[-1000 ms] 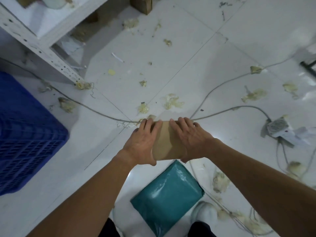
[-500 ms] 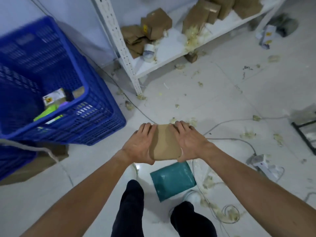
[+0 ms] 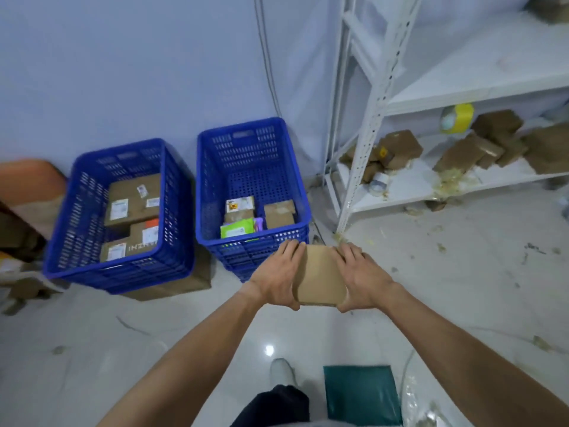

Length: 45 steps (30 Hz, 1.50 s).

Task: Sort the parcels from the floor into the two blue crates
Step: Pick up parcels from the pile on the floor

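White tiled floor [image 3: 154, 349], littered with pale scraps, meets a pale blue wall [image 3: 123, 72]. White metal shelving [image 3: 374, 118] stands at the right against that wall. Its lower shelf carries a loose heap of brown parcels [image 3: 462, 152].

Two blue crates stand side by side on the floor at the foot of the wall. The left crate [image 3: 129, 272] rests partly on a flat carton [image 3: 184, 283] and holds several labelled cardboard boxes [image 3: 132, 198] that cover most of its base. The right crate [image 3: 246, 251] stands just beside the shelving. It holds a labelled parcel [image 3: 240, 208], a small brown box [image 3: 278, 214] and a green packet [image 3: 237, 228], all gathered at its near end.

A teal mailer [image 3: 360, 396] lies flat on the floor near the person's feet, just right of a white shoe [image 3: 281, 371].

The task item in hand is a flat brown parcel [image 3: 320, 275], held in the air in front of the right crate's near wall, outside both crates. The left hand [image 3: 277, 278] grips its left edge and the right hand [image 3: 363, 278] grips its right edge. On each hand the fingers [image 3: 291, 252] lie over the top face and the thumb hooks under the near corner.

A yellow tape roll [image 3: 457, 117] sits on the shelving above the brown parcels.
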{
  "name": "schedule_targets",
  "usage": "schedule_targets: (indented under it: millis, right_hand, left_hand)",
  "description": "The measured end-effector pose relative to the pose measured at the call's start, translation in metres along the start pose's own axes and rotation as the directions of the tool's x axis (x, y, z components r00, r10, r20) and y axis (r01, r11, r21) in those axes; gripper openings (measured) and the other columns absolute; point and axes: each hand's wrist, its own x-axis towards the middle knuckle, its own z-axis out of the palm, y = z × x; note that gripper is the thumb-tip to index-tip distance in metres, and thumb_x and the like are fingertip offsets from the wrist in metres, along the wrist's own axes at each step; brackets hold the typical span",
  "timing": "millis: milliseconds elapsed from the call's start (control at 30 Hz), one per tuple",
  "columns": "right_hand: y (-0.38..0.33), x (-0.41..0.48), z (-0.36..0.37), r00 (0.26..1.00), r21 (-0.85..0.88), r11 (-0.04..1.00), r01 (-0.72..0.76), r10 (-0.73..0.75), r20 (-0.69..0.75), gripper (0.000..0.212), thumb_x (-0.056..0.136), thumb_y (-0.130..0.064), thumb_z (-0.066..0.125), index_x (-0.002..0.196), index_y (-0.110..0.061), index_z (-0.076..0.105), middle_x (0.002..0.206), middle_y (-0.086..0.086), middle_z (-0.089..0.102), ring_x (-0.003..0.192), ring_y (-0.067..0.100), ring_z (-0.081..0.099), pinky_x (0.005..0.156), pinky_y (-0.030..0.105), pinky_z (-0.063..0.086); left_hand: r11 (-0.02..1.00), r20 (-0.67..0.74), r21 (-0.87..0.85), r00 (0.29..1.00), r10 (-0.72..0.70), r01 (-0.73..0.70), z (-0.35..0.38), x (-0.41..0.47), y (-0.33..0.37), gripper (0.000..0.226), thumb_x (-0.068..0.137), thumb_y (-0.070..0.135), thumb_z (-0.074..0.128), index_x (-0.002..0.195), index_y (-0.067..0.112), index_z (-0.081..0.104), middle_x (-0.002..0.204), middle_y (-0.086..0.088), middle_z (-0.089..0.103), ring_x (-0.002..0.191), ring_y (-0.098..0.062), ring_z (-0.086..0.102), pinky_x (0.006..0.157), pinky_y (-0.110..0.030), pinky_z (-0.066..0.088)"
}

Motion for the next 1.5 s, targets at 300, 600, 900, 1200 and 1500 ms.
schedule_targets:
  millis: [300,600,900,1200,1500]
  right_hand:
    - [-0.069,0.096,-0.073,0.982,-0.158,0.973,0.167,-0.179,-0.064,0.137,0.047,-0.076,0.063,0.154,-0.008,0.009,0.145,0.014,0.025,0.136,0.032,0.025,0.109,0.049,0.035]
    - [-0.083,0.179,-0.124,0.945,-0.253,0.920,0.300,-0.323,-0.054,0.136,0.048,-0.079,0.061,0.153,-0.008,0.012,0.142,0.011,0.027,0.131,0.031,0.030,0.102,0.045,0.041]
    - [-0.115,0.312,-0.182,0.813,-0.306,0.774,0.555,-0.583,-0.002,0.137,0.052,-0.085,0.057,0.154,-0.008,0.007,0.148,0.013,0.021,0.137,0.033,0.025,0.107,0.048,0.036]
    - [-0.227,0.384,-0.213,0.575,-0.376,0.510,0.774,-0.815,0.078,0.131,0.050,-0.080,0.063,0.150,-0.011,0.014,0.141,0.012,0.026,0.131,0.032,0.029,0.100,0.048,0.043]
    - [-0.383,0.412,-0.199,0.520,-0.400,0.446,0.801,-0.849,0.094,0.129,0.051,-0.076,0.064,0.150,-0.010,0.015,0.145,0.016,0.024,0.134,0.033,0.027,0.103,0.047,0.041]
  left_hand:
    - [0.987,-0.137,-0.062,0.979,-0.153,0.146,-0.033,-0.038,-0.116,0.131,0.044,0.071,0.072,0.147,0.005,0.025,0.138,-0.006,0.035,0.127,-0.024,0.035,0.108,-0.039,0.040]
    - [0.965,-0.216,-0.070,0.940,-0.263,0.254,-0.058,-0.032,-0.180,0.128,0.048,0.077,0.069,0.145,0.005,0.027,0.137,-0.007,0.038,0.126,-0.024,0.038,0.106,-0.038,0.044]
    - [0.831,-0.225,-0.156,0.800,-0.556,0.534,-0.091,-0.031,-0.253,0.130,0.056,0.083,0.065,0.151,0.008,0.016,0.144,-0.006,0.031,0.132,-0.021,0.033,0.111,-0.040,0.041]
    - [0.591,-0.221,-0.259,0.549,-0.806,0.764,-0.091,-0.106,-0.295,0.128,0.056,0.081,0.068,0.150,0.010,0.021,0.143,-0.007,0.033,0.129,-0.020,0.035,0.111,-0.036,0.038]
    - [0.524,-0.173,-0.217,0.496,-0.851,0.824,-0.062,-0.225,-0.385,0.132,0.050,0.081,0.067,0.150,0.006,0.023,0.141,-0.008,0.034,0.130,-0.024,0.036,0.110,-0.037,0.041]
